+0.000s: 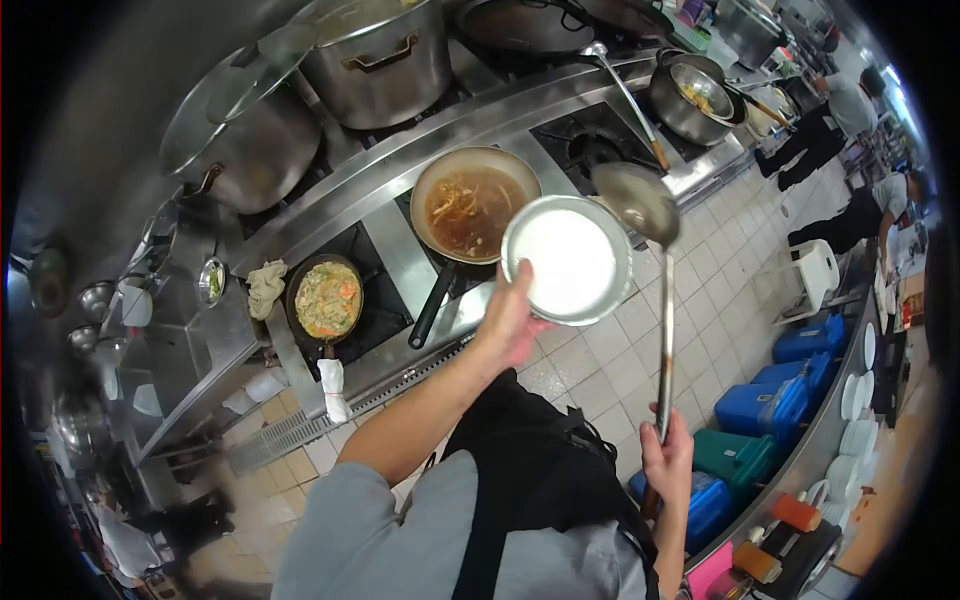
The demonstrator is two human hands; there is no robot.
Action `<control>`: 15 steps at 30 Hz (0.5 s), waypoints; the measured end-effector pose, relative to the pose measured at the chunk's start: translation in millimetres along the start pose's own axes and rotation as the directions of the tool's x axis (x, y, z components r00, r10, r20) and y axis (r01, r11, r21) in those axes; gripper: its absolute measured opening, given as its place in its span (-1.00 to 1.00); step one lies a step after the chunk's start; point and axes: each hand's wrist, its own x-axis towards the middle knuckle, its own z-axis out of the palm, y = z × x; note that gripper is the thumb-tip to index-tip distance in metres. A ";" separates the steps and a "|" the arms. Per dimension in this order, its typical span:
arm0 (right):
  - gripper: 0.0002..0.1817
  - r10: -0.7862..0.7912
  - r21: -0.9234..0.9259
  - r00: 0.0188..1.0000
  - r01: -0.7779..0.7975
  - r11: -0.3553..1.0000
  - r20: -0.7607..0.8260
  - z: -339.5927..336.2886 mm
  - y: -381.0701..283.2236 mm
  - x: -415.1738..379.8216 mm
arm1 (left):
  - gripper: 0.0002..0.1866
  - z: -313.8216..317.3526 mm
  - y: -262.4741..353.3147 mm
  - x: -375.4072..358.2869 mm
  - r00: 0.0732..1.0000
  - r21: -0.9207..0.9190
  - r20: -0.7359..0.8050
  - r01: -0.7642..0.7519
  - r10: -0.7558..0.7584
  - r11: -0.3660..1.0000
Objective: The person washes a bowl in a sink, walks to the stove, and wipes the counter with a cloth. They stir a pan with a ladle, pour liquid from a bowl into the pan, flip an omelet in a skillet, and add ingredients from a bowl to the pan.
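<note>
My left hand (512, 318) grips the rim of a round metal bowl (627, 270) holding a smooth white liquid, its thumb over the near edge. My right hand (668, 455) is wrapped round the long handle of a ladle (637, 203), whose scoop hangs just beyond the bowl's right side. Behind the bowl, a frying pan (425, 197) with brown broth and pale strips sits on the stove, its black handle toward me. To its left, a smaller pan (298, 284) holds a cooked mix with orange and green bits; white cloth wraps its handle.
Large stock pots (385, 85) stand at the back left. Another ladle (628, 95) lies across the stove near a pot with a strainer (690, 115). Blue bins (765, 405) and a counter with stacked plates (858, 440) are on the right. Two people (850, 120) stand farther off.
</note>
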 end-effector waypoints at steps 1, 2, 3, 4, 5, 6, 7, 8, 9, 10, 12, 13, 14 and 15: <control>-0.71 0.002 -0.009 1.000 -0.002 1.000 0.002 3.7 -6.9 13.8 | -0.42 -7.5 4.9 8.5 1.000 -0.008 0.000 0.004 -0.004 1.000; -0.69 -0.036 -0.053 0.998 0.038 0.998 0.043 7.2 -11.6 27.6 | -0.42 -17.4 7.6 18.3 1.000 -0.033 -0.002 -0.025 0.025 0.999; -0.66 -0.077 -0.092 0.993 0.085 0.992 0.090 11.5 -18.0 42.6 | -0.42 -24.6 12.6 25.8 0.998 -0.058 -0.010 -0.059 0.059 0.997; -0.68 -0.077 -0.120 0.990 0.091 0.989 0.117 13.7 -31.2 56.0 | -0.43 -25.1 21.7 27.3 0.997 -0.064 -0.045 -0.062 0.059 0.996; -0.68 -0.087 -0.120 0.988 0.103 0.987 0.131 16.2 -34.1 68.2 | -0.43 -27.7 25.4 31.5 0.996 -0.071 -0.057 -0.073 0.069 0.995; -0.69 -0.076 -0.108 0.982 0.095 0.990 0.173 18.5 -35.3 80.2 | -0.43 -31.1 28.2 36.2 0.990 -0.089 -0.099 -0.107 0.098 0.990; -0.70 -0.064 -0.096 0.974 0.086 0.992 0.215 20.7 -36.3 91.3 | -0.43 -34.9 30.2 41.2 0.982 -0.105 -0.142 -0.140 0.125 0.985; -0.70 -0.073 -0.094 0.970 0.097 0.991 0.231 22.9 -37.4 102.2 | -0.45 -39.6 31.8 47.1 0.976 -0.119 -0.137 -0.183 0.167 0.976; -0.71 -0.141 -0.092 0.958 0.169 0.981 0.248 24.5 -38.0 112.1 | -0.45 -41.4 34.0 50.2 0.973 -0.123 -0.153 -0.194 0.175 0.973; -0.71 -0.209 -0.089 0.942 0.239 0.967 0.264 25.5 -38.3 121.7 | -0.45 -39.8 38.6 50.8 0.965 -0.111 -0.186 -0.210 0.187 0.971; -0.71 -0.246 -0.096 0.917 0.288 0.953 0.314 26.6 -39.2 141.0 | -0.46 -39.1 42.1 54.8 0.948 -0.100 -0.238 -0.241 0.212 0.965; -0.72 -0.276 -0.105 0.896 0.330 0.938 0.347 27.4 -39.2 152.0 | -0.46 -39.3 41.6 59.0 0.939 -0.109 -0.249 -0.271 0.238 0.956; -0.72 -0.293 -0.095 0.883 0.348 0.932 0.366 27.6 -37.4 164.1 | -0.46 -38.0 41.3 61.8 0.928 -0.116 -0.261 -0.303 0.265 0.946; -0.71 -0.312 -0.107 0.856 0.385 0.917 0.411 27.5 -33.8 177.9 | -0.46 -34.5 41.9 63.8 0.917 -0.118 -0.281 -0.325 0.282 0.938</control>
